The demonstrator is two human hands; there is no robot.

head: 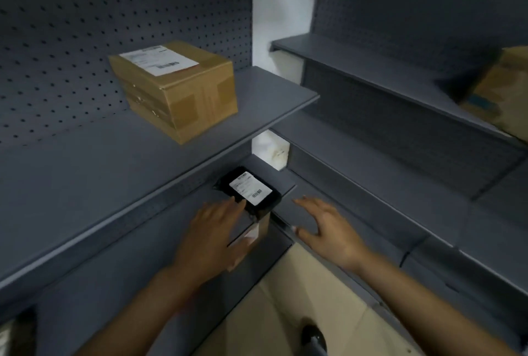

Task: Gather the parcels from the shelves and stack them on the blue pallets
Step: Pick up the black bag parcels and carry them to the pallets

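A small black parcel [251,190] with a white label lies on a lower grey shelf [265,167], at its front right corner. My left hand [211,238] reaches under the upper shelf, its straight fingertips at the parcel's near-left edge. To the parcel's right, my right hand [325,227] is spread flat, a short way from it, holding nothing. A brown cardboard box [177,90] with a white label stands on the upper shelf [85,184]. Below the black parcel, a brown box [257,230] is partly hidden by my left hand.
Grey perforated back panels rise behind the shelves. A second shelf unit [400,133] meets this one at the corner on the right, with a blurred cardboard box [503,93] on its upper shelf. Beige floor [274,313] and a dark shoe [314,335] show below.
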